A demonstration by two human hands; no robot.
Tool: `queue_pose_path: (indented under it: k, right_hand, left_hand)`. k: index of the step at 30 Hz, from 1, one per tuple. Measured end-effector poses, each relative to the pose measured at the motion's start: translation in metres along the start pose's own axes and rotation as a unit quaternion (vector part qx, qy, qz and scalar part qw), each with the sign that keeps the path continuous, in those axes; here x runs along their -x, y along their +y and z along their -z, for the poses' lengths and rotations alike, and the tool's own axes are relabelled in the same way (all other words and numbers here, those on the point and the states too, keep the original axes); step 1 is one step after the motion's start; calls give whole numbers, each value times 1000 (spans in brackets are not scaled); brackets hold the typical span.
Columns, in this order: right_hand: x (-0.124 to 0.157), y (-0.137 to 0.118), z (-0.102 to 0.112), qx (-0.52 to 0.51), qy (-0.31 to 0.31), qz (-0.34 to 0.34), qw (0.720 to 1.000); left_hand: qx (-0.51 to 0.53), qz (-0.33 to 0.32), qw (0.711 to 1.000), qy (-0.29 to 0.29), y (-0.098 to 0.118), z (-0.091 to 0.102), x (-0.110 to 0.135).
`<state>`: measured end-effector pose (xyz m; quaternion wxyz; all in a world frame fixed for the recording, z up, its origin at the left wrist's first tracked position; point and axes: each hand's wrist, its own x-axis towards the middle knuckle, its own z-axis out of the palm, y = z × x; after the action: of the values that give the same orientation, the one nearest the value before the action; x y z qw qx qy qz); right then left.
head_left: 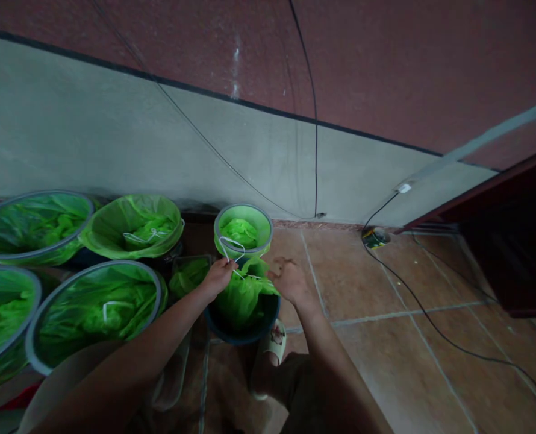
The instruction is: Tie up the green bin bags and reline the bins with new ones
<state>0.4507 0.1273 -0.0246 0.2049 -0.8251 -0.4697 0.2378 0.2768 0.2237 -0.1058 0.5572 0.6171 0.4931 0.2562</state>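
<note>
A thin green drawstring bag point(242, 298) hangs gathered inside a dark blue bin point(241, 337) on the floor before me. My left hand point(220, 277) pinches the white cord at the bag's top, and a loop of it rises over the bin behind. On the other side, my right hand point(290, 283) has its fingers apart and curved, close by the bag's right edge; I cannot tell if it touches the plastic. Just behind stands a small grey-rimmed bin point(270, 232) lined with green plastic.
Several green-lined bins stand at left, among them a large grey-rimmed one point(158, 295) and one with a white cord point(94, 238). A slipper point(274, 340) is beside the blue bin. A black cable point(430, 319) crosses the tiles at right, past a can point(376, 237).
</note>
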Motion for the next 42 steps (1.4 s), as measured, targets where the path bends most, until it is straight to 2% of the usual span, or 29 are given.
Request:
queue_pose_path:
  k: [3, 5, 7, 9, 11, 13, 15, 16, 20, 24, 27, 31, 34, 36, 38, 40, 42]
  right_hand:
    - [5, -4, -3, 172, -147, -1, 974]
    - [8, -7, -2, 244, -182, -15, 953]
    - [9, -8, 0, 253, -190, -1, 949]
    - [9, -6, 2, 180, -196, 38, 963]
    - [9, -4, 5, 46, -203, 69, 976]
    - [10, -4, 6, -108, -223, 103, 963]
    - [10, -6, 6, -219, -251, 125, 935]
    - [10, -7, 5, -239, -251, 125, 930]
    - [7, -9, 0, -182, -176, 85, 964]
    - [5, -7, -2, -229, -205, 114, 945]
    - [6, -8, -1, -206, -179, 128, 953]
    - [7, -14, 1, -251, -221, 157, 929]
    - [7, -17, 2, -247, -220, 157, 931]
    - [8, -20, 2, -242, -236, 164, 927]
    - [7, -22, 3, -257, -235, 169, 922]
    - [5, -22, 5, -307, -159, 151, 926]
    - [2, -20, 8, -361, -26, 108, 926]
  left_hand:
    - [-31, -9, 999, -12, 1, 3, -1]
    - [-47, -19, 999, -17, 4, 4, 0]
    - [-20, -28, 999, -22, 7, 5, 1]
    - [50, -31, 998, -34, 11, 4, 3]
    - [123, -31, 991, -47, 15, 3, 6]
    - [166, -27, 984, -53, 18, 2, 8]
    - [189, -21, 980, -53, 21, 0, 9]
    - [198, -20, 978, -56, 22, -1, 9]
    - [209, -30, 975, -71, 25, -5, 8]
    - [164, -32, 980, -106, 23, -8, 10]
    - [167, -33, 974, -150, 23, -10, 14]
    - [141, -55, 952, -266, 30, -8, 21]
    - [80, -95, 932, -340, 36, -8, 26]
    - [57, -124, 929, -343, 35, -10, 28]
    - [47, -131, 937, -319, 32, -14, 30]
    - [52, -103, 948, -296, 27, -17, 31]
    - [74, -62, 954, -285, 24, -19, 31]
